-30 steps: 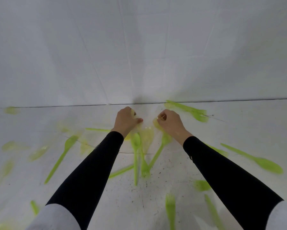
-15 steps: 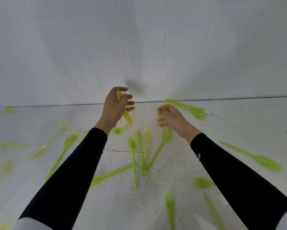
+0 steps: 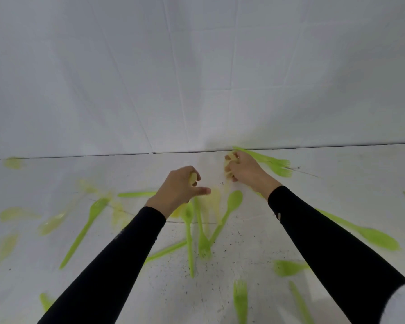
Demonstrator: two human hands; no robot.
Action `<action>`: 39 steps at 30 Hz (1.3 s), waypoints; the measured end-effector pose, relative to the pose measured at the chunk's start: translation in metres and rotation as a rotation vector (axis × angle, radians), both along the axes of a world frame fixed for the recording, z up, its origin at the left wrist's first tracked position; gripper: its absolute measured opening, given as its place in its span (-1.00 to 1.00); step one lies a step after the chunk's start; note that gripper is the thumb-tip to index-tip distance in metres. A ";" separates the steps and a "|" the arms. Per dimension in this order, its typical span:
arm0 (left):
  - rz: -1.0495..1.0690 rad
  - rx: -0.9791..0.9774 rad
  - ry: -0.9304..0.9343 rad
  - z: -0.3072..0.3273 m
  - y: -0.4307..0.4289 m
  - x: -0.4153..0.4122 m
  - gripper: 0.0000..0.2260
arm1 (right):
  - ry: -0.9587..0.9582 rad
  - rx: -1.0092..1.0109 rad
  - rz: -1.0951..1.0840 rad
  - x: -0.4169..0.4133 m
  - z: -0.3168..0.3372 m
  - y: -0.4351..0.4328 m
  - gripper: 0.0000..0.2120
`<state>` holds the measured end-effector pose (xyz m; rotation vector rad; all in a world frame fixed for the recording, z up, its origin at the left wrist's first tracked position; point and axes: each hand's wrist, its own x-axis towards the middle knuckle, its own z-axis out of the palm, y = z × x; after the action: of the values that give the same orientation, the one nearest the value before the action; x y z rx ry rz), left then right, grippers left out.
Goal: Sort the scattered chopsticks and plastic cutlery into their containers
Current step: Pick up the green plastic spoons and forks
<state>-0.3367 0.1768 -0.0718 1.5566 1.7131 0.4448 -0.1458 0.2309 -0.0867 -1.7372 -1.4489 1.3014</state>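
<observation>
Since the frame half a second earlier, the left hand (image 3: 179, 191) has dropped from the level of the desk's far edge to just above the central cluster of cutlery, while the right hand (image 3: 247, 171) has stayed close to that edge. Both arms reach forward in black sleeves over the white, speckled desk (image 3: 337, 183). The left hand's fingers curl round a pale yellow utensil (image 3: 193, 177), of which only a short end shows, with the thumb stretched toward the right. The right hand's fingers close round a pale yellow bundle (image 3: 229, 160); blur hides what kind of pieces these are. Just behind the right hand, along the far edge, lies a pair of green forks (image 3: 275, 163), tines pointing right. Between the two hands and slightly nearer the camera lies a green spoon (image 3: 233, 201), its handle slanting down to meet an upright green fork (image 3: 203, 239). A second spoon (image 3: 188, 228) lies just beside that fork, its bowl partly under the left wrist. Well apart from the hands lie a long fork (image 3: 89, 220) at left and a large spoon (image 3: 374, 236) at right, beyond the right forearm. More green forks (image 3: 240, 300) lie near the lower edge of the view. Blurred yellowish pieces are scattered at far left.
</observation>
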 end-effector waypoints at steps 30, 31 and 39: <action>-0.176 0.063 0.176 -0.002 -0.004 0.025 -0.90 | -0.920 0.451 0.319 0.026 0.001 0.001 -0.64; -0.146 0.084 0.137 0.004 -0.006 0.025 -0.91 | -0.793 0.468 0.268 0.025 0.006 -0.005 -0.63; 0.082 0.326 -0.033 0.046 -0.052 0.019 -0.86 | 0.241 0.044 0.077 0.005 0.074 -0.091 -0.79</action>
<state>-0.3181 0.1249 -0.0255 1.6968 1.7476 0.8206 -0.1412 0.1397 -0.0129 -1.4531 -1.4054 1.4517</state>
